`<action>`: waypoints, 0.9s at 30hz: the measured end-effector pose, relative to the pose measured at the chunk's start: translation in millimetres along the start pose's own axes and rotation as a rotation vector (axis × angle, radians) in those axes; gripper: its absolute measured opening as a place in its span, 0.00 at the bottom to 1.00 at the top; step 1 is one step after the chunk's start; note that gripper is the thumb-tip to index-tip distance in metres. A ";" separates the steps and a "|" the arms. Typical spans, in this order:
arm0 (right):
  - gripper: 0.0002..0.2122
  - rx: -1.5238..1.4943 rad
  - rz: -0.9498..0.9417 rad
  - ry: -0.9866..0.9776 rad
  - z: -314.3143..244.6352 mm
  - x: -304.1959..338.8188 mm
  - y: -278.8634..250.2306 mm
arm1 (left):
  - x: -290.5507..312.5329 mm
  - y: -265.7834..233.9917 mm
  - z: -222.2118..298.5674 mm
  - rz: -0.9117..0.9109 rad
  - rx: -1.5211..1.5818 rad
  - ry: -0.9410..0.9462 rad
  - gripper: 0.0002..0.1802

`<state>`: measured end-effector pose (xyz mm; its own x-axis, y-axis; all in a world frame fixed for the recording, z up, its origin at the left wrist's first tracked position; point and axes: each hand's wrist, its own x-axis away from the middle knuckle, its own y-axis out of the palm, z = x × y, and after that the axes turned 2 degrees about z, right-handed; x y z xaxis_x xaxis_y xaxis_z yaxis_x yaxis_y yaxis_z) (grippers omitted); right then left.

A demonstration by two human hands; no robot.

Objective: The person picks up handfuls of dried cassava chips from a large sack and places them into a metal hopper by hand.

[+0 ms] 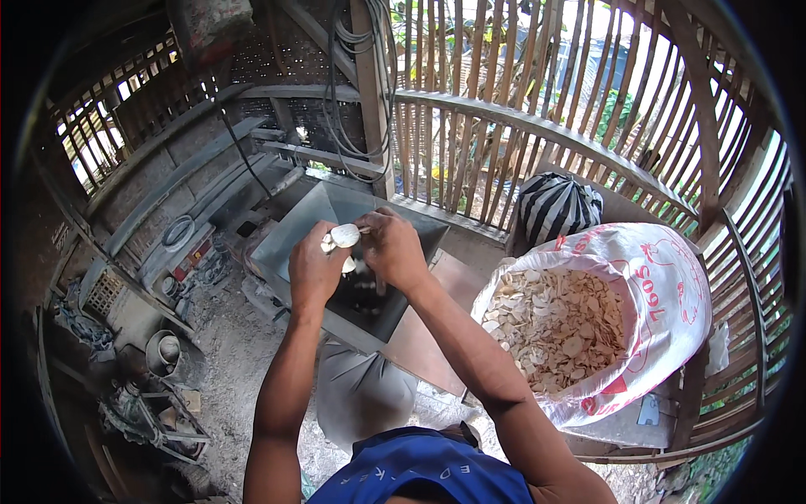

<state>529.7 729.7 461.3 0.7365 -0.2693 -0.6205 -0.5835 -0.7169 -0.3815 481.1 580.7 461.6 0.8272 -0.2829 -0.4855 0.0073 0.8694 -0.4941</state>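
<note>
My left hand is closed around several pale dried slices, which look like root chips. One broad, round white chip sticks out at the top, between my two hands. My right hand pinches a chip at that piece's right edge, its fingers curled. Both hands are held above a grey metal hopper with sloping walls. Below them, small pale bits appear blurred over the hopper's dark inside. To my right stands a large white sack with red printing, its mouth open, full of dried chips.
A grey filled bag sits under the hopper, close to my body. Behind the white sack is a tied black-and-white striped bag. A bucket and a metal-framed machine stand at left. Slatted walls enclose the space.
</note>
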 end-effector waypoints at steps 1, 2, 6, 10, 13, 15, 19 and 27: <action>0.11 0.032 0.000 0.004 -0.6 0.4 -0.2 | 0.2 -0.8 1.4 0.012 -0.012 0.008 0.15; 0.10 0.041 -0.005 0.030 -1.4 -0.3 0.6 | 0.5 -1.7 2.0 0.024 -0.023 0.015 0.13; 0.11 0.136 -0.019 0.019 -3.5 0.9 0.8 | 0.3 -0.5 1.3 0.005 -0.083 0.054 0.12; 0.11 0.165 -0.042 0.023 0.4 2.1 3.8 | 0.1 -0.3 -1.9 -0.047 -0.106 0.121 0.10; 0.10 0.178 -0.047 -0.002 4.3 3.3 3.3 | -1.3 2.7 -5.0 -0.120 -0.034 0.072 0.10; 0.09 0.193 -0.050 -0.009 3.8 3.3 3.5 | -0.1 3.7 -4.1 -0.123 -0.065 0.092 0.11; 0.09 0.206 -0.066 -0.001 0.7 4.6 1.2 | 0.8 2.1 -4.1 -0.188 -0.145 0.102 0.15; 0.09 0.189 -0.050 0.033 -8.2 3.7 0.1 | 5.6 -2.8 5.9 -0.201 -0.235 0.053 0.29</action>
<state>535.2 723.4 464.6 0.7753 -0.2595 -0.5758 -0.5975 -0.5970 -0.5354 489.0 579.1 464.5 0.7921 -0.4656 -0.3947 0.0325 0.6778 -0.7345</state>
